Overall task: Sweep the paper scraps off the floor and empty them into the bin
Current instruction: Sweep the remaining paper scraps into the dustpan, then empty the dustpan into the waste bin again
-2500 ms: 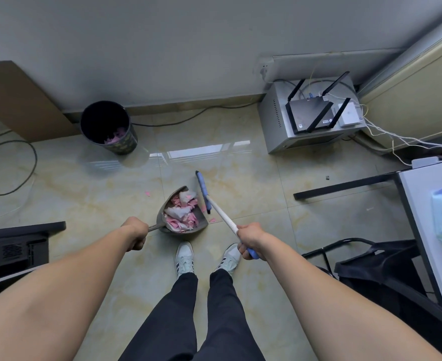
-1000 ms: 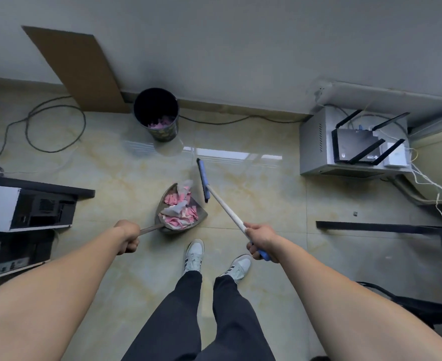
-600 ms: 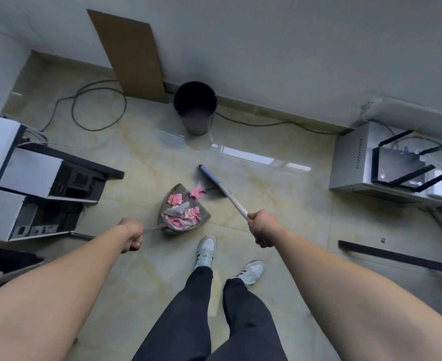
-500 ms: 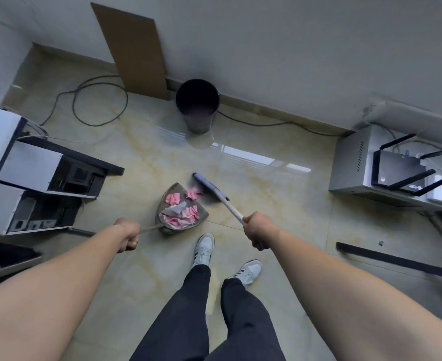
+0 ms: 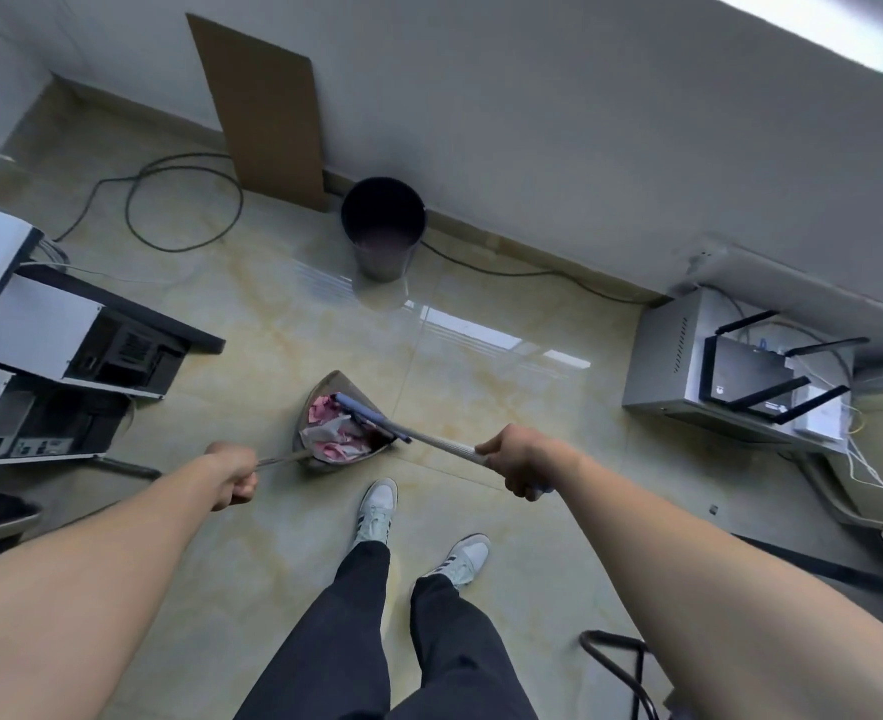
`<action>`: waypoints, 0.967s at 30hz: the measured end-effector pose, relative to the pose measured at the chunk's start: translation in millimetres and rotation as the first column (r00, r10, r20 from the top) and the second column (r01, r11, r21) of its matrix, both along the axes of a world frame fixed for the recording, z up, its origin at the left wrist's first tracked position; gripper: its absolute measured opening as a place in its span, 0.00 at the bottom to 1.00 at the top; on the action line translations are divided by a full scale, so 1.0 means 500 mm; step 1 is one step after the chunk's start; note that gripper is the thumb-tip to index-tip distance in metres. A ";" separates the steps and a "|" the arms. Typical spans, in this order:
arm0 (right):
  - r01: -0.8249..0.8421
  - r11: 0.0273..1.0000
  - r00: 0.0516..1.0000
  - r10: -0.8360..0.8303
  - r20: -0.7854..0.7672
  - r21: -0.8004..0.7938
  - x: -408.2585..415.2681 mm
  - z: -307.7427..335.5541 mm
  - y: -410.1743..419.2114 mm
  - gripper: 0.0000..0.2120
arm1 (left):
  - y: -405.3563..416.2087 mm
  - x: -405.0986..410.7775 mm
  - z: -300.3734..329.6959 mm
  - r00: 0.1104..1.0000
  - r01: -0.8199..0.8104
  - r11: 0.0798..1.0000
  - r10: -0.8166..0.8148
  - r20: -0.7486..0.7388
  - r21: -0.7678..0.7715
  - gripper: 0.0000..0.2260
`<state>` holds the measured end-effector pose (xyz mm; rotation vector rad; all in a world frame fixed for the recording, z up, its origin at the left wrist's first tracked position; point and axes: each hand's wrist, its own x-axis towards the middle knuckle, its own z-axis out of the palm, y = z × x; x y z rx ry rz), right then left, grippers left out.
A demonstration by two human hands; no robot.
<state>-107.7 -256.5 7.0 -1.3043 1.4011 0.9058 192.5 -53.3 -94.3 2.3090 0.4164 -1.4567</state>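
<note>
A grey dustpan [image 5: 330, 387] holds a heap of pink and white paper scraps [image 5: 332, 433]. My left hand [image 5: 234, 475] grips its thin metal handle. My right hand [image 5: 517, 459] grips the white shaft of a blue-headed broom [image 5: 371, 415], whose head lies across the scraps inside the pan. The black bin [image 5: 383, 223] stands by the wall, well beyond the dustpan, with some pink scraps dimly visible inside.
A cardboard sheet [image 5: 267, 106] leans on the wall left of the bin. Black cables [image 5: 179, 205] loop on the tiled floor. Computer cases [image 5: 39, 356] stand at the left; a grey box with a router [image 5: 730, 366] at the right. My shoes [image 5: 377, 509] are just behind the dustpan.
The broom head has moved from the floor right of the dustpan to lie on the scraps inside it. My view has swung left, bringing the bin toward the centre.
</note>
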 end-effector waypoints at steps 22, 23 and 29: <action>0.192 0.956 0.978 -0.168 0.123 -0.223 0.059 0.231 -0.088 0.18 | -0.141 0.129 0.267 0.988 -0.044 0.974 0.075 0.133 -0.222 0.14; 0.176 0.955 0.981 -0.150 0.123 -0.239 0.068 0.244 -0.094 0.18 | -0.150 0.136 0.283 0.988 -0.040 0.972 0.073 0.136 -0.231 0.14; 0.163 0.950 0.980 -0.124 0.157 -0.266 0.117 0.308 -0.110 0.17 | -0.197 0.149 0.369 0.984 0.030 0.954 0.023 0.174 -0.297 0.13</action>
